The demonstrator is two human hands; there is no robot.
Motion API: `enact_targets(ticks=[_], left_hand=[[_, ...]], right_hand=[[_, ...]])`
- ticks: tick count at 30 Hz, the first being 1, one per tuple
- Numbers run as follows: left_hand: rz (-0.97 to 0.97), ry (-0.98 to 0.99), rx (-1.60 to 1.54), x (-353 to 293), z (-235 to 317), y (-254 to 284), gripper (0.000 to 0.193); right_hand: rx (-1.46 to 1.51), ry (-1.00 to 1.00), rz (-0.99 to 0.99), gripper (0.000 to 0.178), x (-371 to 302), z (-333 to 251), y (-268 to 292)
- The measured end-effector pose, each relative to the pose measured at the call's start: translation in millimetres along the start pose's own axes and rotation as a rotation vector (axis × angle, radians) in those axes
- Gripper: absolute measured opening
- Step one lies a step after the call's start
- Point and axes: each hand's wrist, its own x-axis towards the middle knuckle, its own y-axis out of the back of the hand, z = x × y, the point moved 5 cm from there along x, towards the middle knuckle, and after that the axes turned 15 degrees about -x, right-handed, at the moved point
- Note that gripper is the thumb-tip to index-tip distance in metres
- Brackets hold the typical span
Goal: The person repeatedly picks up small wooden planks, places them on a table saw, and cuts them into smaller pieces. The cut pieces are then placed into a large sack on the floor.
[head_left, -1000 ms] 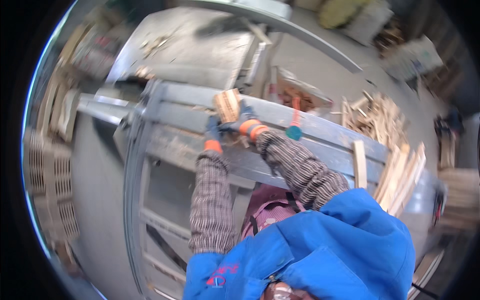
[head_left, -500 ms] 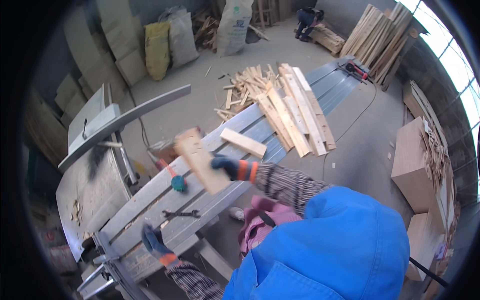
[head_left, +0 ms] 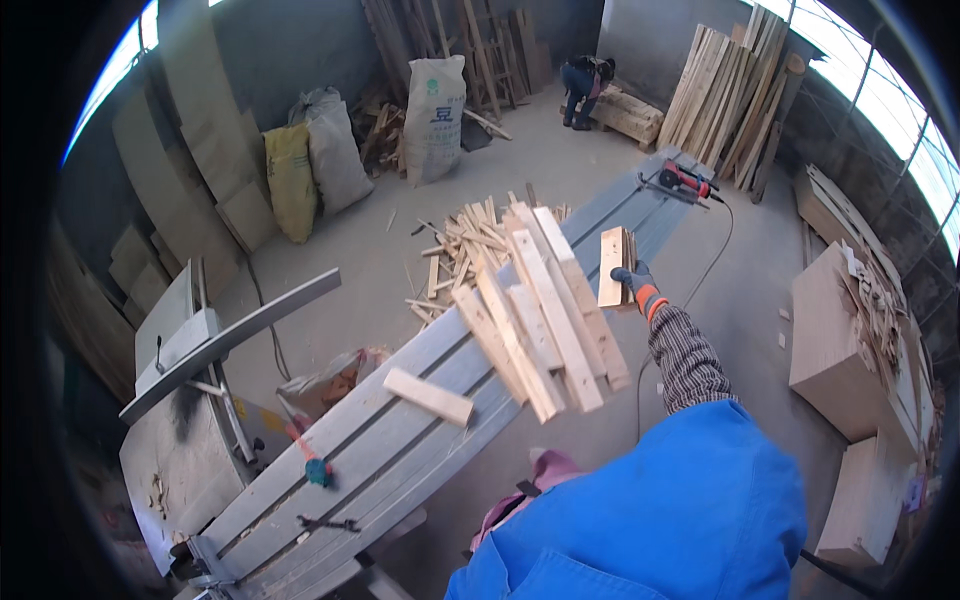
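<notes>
My right hand (head_left: 636,284), in a dark glove with an orange cuff, is closed around a small stack of short wooden boards (head_left: 611,266). The stack is held upright above the far half of the long grey slatted bench (head_left: 420,370), just right of several longer wooden planks (head_left: 545,315) lying across it. A single short board (head_left: 428,397) rests on the bench nearer to me. Close to it are a red and green tool (head_left: 316,471) and a dark wrench (head_left: 328,524). My left hand is out of the picture.
A red power tool (head_left: 688,180) with a trailing cord lies at the bench's far end. Offcuts (head_left: 460,250) are heaped behind the bench. A saw table (head_left: 180,440) with a metal fence stands left, wooden boxes (head_left: 845,340) right. Another person (head_left: 585,90) bends over timber far back.
My right hand has swung away to the far right with the boards, past the longer planks. My left hand, earlier over the near end of the bench, has left the view. The view has shifted.
</notes>
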Motion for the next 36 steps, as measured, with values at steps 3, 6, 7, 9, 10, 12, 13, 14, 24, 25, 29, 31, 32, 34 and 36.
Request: enact_targets(ticks=[3, 6, 7, 9, 10, 12, 13, 14, 24, 25, 29, 31, 32, 34, 36], left_hand=[[-0.009, 0.026, 0.054, -27.0, -20.7, -70.8, 0.026], [0.043, -0.010, 0.088, -65.8, -18.9, -88.8, 0.026], [0.031, -0.009, 0.101, -76.4, -21.8, -94.4, 0.026], [-0.027, -0.016, 0.121, -88.3, -23.6, -112.5, 0.026], [-0.071, -0.009, 0.136, -91.3, -23.4, -131.8, 0.026], [-0.161, -0.062, 0.036, -129.6, 8.2, -218.4, 0.022], [-0.115, -0.003, 0.083, -126.7, -0.6, -209.0, 0.022], [-0.076, 0.012, 0.031, -131.5, -7.7, -220.4, 0.022], [-0.519, 0.044, 0.545, -189.4, -108.8, -399.5, 0.065], [-0.596, 0.077, 0.683, -207.5, -97.1, -435.1, 0.075], [-0.584, 0.452, 0.427, -203.7, -162.0, -463.8, 0.091], [-0.489, 0.646, 0.192, -193.2, -191.4, -472.2, 0.088], [-0.458, 0.651, 0.119, -182.0, -221.2, -468.8, 0.087], [-0.470, 0.515, 0.268, -183.6, -232.0, -487.1, 0.086], [-0.579, 0.743, 0.082, -214.8, -196.2, -498.4, 0.081]], right_hand=[[-0.396, -0.024, 0.183, 0.084, 97.5, 17.6, 39.4], [-0.713, -0.054, 0.147, 0.114, 142.5, -6.8, 5.7], [-0.819, -0.048, 0.143, 0.119, 154.1, -2.0, 8.2], [-1.034, -0.096, -0.013, 0.127, 176.0, 42.3, 8.3], [-1.116, -0.129, -0.014, 0.125, 183.3, 66.7, 18.1], [-1.146, -0.113, -0.010, 0.120, 183.7, 85.1, 14.4], [-1.120, -0.077, -0.045, 0.122, 184.3, 83.4, 5.6], [-1.084, -0.035, -0.069, 0.124, 185.0, 77.2, 5.1], [-0.663, 0.580, -0.095, 0.061, -2.2, 29.6, -23.2], [-0.626, 0.535, -0.151, 0.060, -22.2, 30.1, -26.9], [-0.382, 0.506, -0.355, 0.056, -94.3, 2.8, -67.8], [-0.310, 0.394, -0.556, 0.060, -129.3, -7.5, -92.9], [-0.277, 0.338, -0.660, 0.062, -145.4, -12.4, -105.6], [-0.403, 0.227, -0.751, 0.073, -158.8, 8.8, -123.0], [-0.560, 0.183, -0.852, 0.091, -177.2, 16.0, -136.4]])
